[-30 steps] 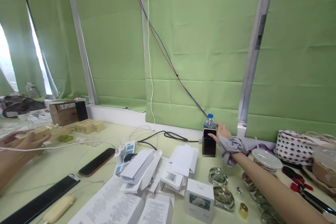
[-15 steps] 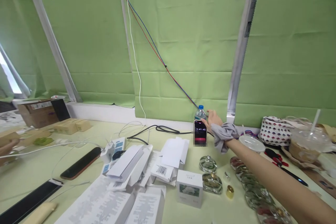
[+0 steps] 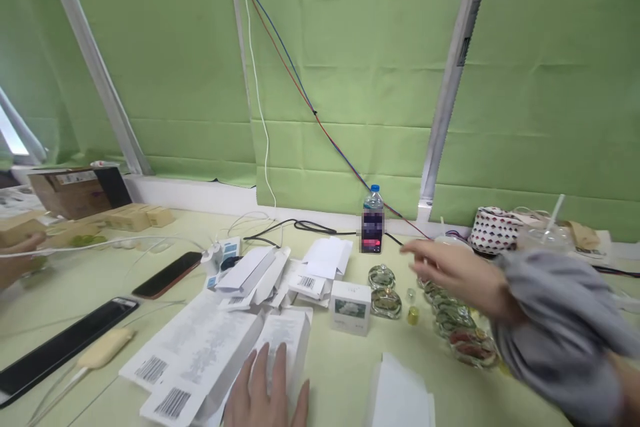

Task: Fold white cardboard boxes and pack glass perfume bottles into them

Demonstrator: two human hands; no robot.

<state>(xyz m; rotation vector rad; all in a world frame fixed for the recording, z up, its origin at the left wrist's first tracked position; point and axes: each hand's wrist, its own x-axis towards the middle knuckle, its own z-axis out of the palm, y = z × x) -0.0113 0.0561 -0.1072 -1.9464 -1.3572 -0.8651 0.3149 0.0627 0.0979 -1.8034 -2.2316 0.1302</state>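
My left hand (image 3: 265,390) lies with its fingers spread over the flattened white cartons (image 3: 200,340) at the bottom centre. My right hand (image 3: 457,273), slightly blurred, hovers above the row of glass bottles (image 3: 453,313), its fingers extended and nothing held. A phone (image 3: 372,233) leans upright against a plastic water bottle (image 3: 375,199), left of my right hand. Two glass bottles (image 3: 385,303) stand beside a small white box (image 3: 351,308) with a picture on it. Near them are a gold cap (image 3: 413,315) and a clear cap. A blurred white carton (image 3: 403,393) is at the lower edge.
Two dark phones (image 3: 65,347) and a cream power bank (image 3: 107,347) lie at left with cables. Another person's hand (image 3: 23,259) is at the far left, near a cardboard box (image 3: 80,192). Behind at right are a patterned pouch (image 3: 495,230) and lidded cups.
My right hand has moved from the propped phone toward me and to the right. My left hand has come into view over the cartons, and a white carton now shows at the bottom edge.
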